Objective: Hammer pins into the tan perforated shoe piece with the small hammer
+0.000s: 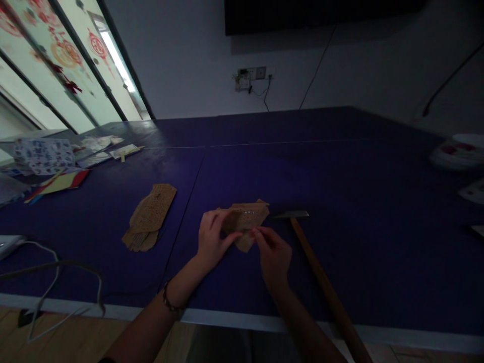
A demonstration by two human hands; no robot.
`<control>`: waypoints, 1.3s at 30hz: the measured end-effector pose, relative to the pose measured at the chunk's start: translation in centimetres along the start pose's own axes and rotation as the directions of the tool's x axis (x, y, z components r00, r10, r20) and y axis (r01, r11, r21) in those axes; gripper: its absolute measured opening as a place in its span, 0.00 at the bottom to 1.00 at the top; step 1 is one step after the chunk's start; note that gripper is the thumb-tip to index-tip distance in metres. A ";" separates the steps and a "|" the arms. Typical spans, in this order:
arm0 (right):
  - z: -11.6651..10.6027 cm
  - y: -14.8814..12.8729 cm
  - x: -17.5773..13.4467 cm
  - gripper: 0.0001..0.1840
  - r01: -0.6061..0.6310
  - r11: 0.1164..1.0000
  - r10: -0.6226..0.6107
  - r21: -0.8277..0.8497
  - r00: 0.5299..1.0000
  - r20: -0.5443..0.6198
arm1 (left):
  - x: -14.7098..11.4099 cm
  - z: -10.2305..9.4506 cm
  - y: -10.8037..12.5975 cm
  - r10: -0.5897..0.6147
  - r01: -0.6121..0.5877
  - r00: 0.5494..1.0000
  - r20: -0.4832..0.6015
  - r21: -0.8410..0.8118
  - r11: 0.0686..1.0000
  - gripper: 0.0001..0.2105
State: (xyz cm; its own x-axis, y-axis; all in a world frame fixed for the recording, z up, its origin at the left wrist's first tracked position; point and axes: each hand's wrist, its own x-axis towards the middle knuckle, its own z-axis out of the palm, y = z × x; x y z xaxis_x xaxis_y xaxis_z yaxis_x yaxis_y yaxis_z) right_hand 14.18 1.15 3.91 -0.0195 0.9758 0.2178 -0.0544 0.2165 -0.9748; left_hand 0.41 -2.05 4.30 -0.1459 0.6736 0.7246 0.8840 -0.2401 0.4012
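Observation:
A brown, flat piece dotted with small holes (251, 217) is in my hands just above the table; its material, perhaps card or leather, I cannot make out. My left hand (214, 237) grips its left side, thumb in front and fingers behind. At the lower right edge, my right hand (275, 254) has thumb and forefinger pinched together on it. More brown material shows below and behind this piece. Right of my hands lies a hammer (315, 264), its metal head near the piece and its long wooden handle running over the table's front edge.
On the left rests a stack of similar brown perforated pieces (153, 209). Beyond it are coloured sheets (62, 182), a patterned cloth item (44, 155) and plastic packets (100, 143). A white cable (56, 267) crosses the front left. Pale, blurred items (461, 151) stand far right on the purple table (378, 242).

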 end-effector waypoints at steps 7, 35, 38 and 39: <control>-0.7 1.1 2.0 0.11 -0.097 0.995 0.096 0.007 0.974 -0.204 | 2.2 3.0 -5.6 -0.719 0.809 0.587 0.372 -0.297 0.507 0.45; 0.5 3.1 1.5 0.09 0.232 0.905 -0.249 -0.356 0.968 -0.004 | 2.9 2.7 -5.2 -0.451 0.862 0.503 0.738 -0.467 0.198 0.14; 0.5 3.0 1.5 0.09 0.251 0.898 -0.267 -0.362 0.964 0.007 | 3.1 2.4 -5.0 -0.450 0.852 0.521 0.726 -0.478 0.215 0.14; 0.5 2.9 1.5 0.08 0.259 0.894 -0.274 -0.366 0.962 0.010 | 3.1 2.3 -4.9 -0.448 0.848 0.527 0.722 -0.482 0.220 0.14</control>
State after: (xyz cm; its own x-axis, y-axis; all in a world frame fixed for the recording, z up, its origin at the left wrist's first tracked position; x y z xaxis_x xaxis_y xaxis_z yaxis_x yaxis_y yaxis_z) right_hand 13.45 3.24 1.45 -0.0143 0.8786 0.4773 0.3118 0.4575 -0.8328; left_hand -3.34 2.83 3.32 -0.1520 0.9674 -0.2026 -0.1429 0.1813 0.9730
